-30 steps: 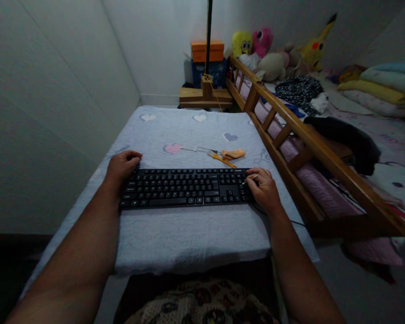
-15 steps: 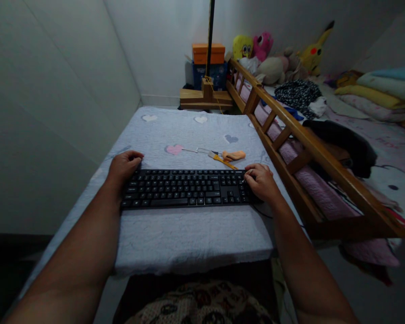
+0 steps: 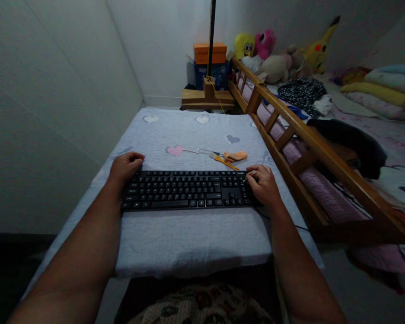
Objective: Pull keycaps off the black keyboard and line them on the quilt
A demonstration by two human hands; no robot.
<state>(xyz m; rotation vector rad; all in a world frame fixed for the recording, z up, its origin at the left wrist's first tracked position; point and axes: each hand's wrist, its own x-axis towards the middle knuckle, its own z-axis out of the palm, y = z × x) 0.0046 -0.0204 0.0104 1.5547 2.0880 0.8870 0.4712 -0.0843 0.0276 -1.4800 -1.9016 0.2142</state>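
A black computer keyboard (image 3: 185, 191) lies flat across the light blue cloth. My left hand (image 3: 124, 167) is at its upper left corner, fingers curled together against the edge. Over the number keys at the right end, my right hand (image 3: 263, 183) pinches a thin pale stick (image 3: 250, 178), its tip down near the keys; its exact kind is too small to make out. Just behind the keyboard lie a small brush (image 3: 224, 161) with a yellow-orange handle, a folded orange cloth (image 3: 235, 156) and a thin wire tool (image 3: 205, 150).
The heart-patterned cloth (image 3: 175, 123) covers the table. A wooden bed rail (image 3: 290, 114) runs along the right side, with plush toys and bedding beyond. A black cable (image 3: 302, 227) trails past my right wrist. Boxes (image 3: 209, 54) and a dark pole (image 3: 211, 38) stand behind.
The view has shifted slightly. Both hands stay at the same ends of the keyboard, and the right still pinches the thin stick; more of the cable shows beside the right forearm.
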